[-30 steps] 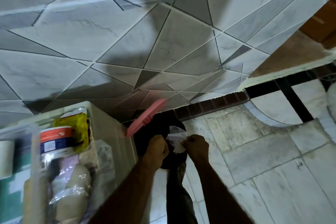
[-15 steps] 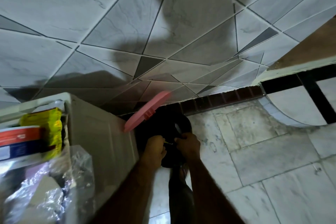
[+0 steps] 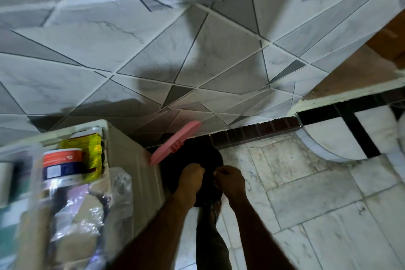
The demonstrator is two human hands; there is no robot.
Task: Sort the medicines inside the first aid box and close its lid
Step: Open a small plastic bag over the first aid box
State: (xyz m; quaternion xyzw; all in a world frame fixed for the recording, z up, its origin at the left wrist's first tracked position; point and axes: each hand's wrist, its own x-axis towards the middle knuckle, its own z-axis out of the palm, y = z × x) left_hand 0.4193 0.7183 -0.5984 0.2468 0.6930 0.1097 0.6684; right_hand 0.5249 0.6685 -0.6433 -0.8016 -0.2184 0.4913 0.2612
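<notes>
My left hand and my right hand hover side by side over a black bin on the floor. Its pink lid is tilted open. Both hands are curled closed, with a small gap between them and nothing visible in either. At the lower left stands a clear plastic box, blurred, holding foil and plastic-wrapped packs. Behind it are a white tub with an orange and blue label and a yellow packet.
A white ribbed unit stands between the box and the bin. The grey marble-patterned tiled wall rises just behind the bin. My leg and sandalled foot stand on the white floor tiles. A brown door frame is at right.
The white scrap held between my hands a second ago is no longer visible. My hands have closed and parted slightly over the bin. The camera has shifted.
</notes>
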